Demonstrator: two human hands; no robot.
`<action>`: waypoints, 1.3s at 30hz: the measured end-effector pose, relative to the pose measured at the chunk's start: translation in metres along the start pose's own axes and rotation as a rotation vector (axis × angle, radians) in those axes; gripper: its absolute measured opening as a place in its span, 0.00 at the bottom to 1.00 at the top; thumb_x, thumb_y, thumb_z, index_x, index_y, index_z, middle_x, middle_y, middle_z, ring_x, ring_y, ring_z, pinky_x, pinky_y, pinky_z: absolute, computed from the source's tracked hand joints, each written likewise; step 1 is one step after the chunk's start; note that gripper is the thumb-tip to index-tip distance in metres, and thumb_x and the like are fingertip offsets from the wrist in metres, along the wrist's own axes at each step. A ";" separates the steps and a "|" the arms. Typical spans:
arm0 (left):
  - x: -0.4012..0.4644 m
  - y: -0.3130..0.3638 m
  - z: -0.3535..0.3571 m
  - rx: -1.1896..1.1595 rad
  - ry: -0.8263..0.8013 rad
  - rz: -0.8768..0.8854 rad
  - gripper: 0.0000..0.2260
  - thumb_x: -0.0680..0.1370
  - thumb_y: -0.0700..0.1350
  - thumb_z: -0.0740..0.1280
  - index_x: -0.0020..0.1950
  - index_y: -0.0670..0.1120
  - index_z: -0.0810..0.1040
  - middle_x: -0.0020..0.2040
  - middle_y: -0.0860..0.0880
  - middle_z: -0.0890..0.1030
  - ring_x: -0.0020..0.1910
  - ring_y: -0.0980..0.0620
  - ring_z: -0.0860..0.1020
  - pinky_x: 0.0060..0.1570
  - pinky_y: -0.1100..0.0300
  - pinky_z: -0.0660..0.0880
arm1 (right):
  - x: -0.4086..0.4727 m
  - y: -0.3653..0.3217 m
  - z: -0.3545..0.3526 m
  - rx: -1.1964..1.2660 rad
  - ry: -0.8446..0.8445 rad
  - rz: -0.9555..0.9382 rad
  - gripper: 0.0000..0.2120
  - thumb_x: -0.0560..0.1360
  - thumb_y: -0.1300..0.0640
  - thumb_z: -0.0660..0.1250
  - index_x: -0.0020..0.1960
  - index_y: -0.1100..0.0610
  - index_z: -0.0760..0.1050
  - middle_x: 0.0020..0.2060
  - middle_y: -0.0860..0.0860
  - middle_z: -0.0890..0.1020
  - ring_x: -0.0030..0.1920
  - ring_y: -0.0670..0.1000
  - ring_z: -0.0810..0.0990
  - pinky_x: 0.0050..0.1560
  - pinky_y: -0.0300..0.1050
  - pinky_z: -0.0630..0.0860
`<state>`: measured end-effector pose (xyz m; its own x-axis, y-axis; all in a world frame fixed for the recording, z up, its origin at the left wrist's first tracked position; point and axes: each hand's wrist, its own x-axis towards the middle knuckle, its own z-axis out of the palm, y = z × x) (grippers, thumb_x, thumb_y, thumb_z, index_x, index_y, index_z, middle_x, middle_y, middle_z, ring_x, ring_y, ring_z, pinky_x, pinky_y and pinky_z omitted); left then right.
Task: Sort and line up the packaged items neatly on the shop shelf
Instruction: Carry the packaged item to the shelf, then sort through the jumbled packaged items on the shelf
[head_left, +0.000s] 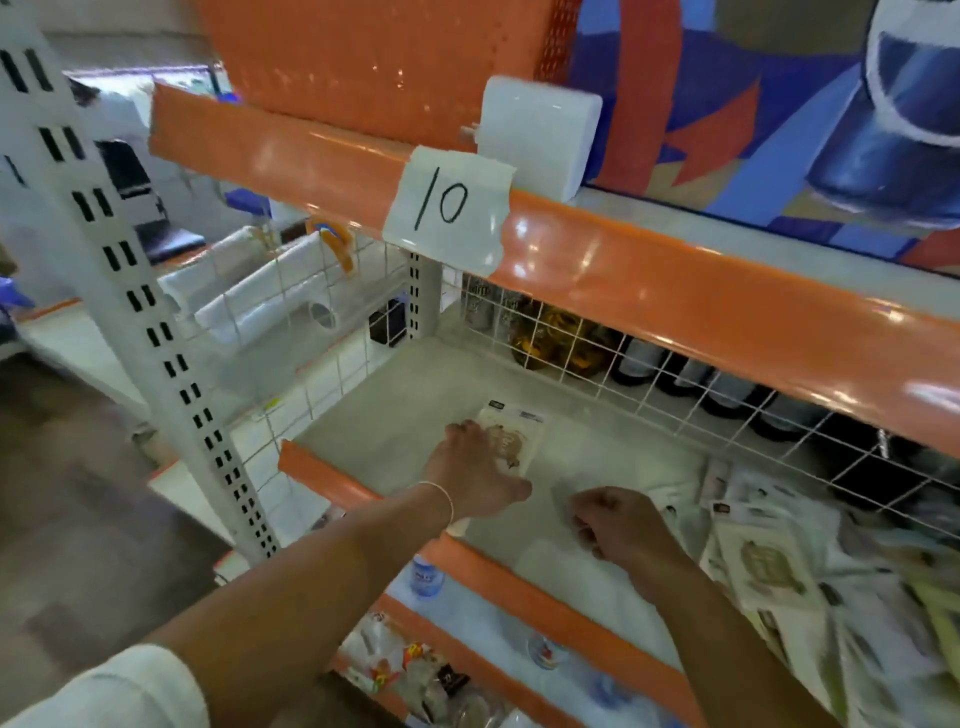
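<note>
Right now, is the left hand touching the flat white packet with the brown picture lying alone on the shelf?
Touching. The head view shows the left hand lying over the near left edge of the flat white packet with the brown picture, with no gap between them.

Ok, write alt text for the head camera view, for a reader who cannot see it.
A person's left hand presses a flat packet onto a pale shop shelf with an orange front edge, while the right hand hovers loosely curled beside a jumbled pile of packets on the right. A paper label reading 10 hangs from the shelf above.
</note>
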<state>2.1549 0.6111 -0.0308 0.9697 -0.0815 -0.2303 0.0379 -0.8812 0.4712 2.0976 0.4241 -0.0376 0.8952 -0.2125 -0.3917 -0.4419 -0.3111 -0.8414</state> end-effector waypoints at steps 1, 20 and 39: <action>0.004 -0.002 0.002 0.042 -0.003 0.019 0.47 0.64 0.67 0.69 0.73 0.41 0.59 0.63 0.44 0.67 0.59 0.44 0.73 0.55 0.54 0.74 | 0.000 0.002 0.004 -0.025 0.015 0.001 0.05 0.74 0.57 0.69 0.40 0.55 0.82 0.31 0.53 0.82 0.31 0.50 0.76 0.34 0.43 0.71; 0.019 -0.034 0.021 0.607 0.173 0.159 0.47 0.69 0.77 0.49 0.68 0.37 0.64 0.60 0.40 0.69 0.53 0.43 0.70 0.46 0.53 0.66 | -0.003 0.006 0.022 -0.248 0.055 -0.010 0.07 0.75 0.49 0.68 0.46 0.52 0.81 0.42 0.47 0.83 0.42 0.47 0.81 0.42 0.40 0.74; -0.020 0.085 0.035 0.573 0.233 0.431 0.20 0.80 0.54 0.54 0.63 0.41 0.71 0.60 0.38 0.72 0.57 0.39 0.71 0.53 0.48 0.69 | -0.030 0.024 -0.072 -0.018 0.232 -0.068 0.06 0.75 0.55 0.68 0.40 0.51 0.82 0.38 0.52 0.85 0.38 0.52 0.82 0.40 0.49 0.79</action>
<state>2.1303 0.5216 -0.0164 0.8986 -0.4294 0.0901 -0.4262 -0.9031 -0.0528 2.0563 0.3558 -0.0194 0.8866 -0.3974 -0.2366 -0.3842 -0.3480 -0.8551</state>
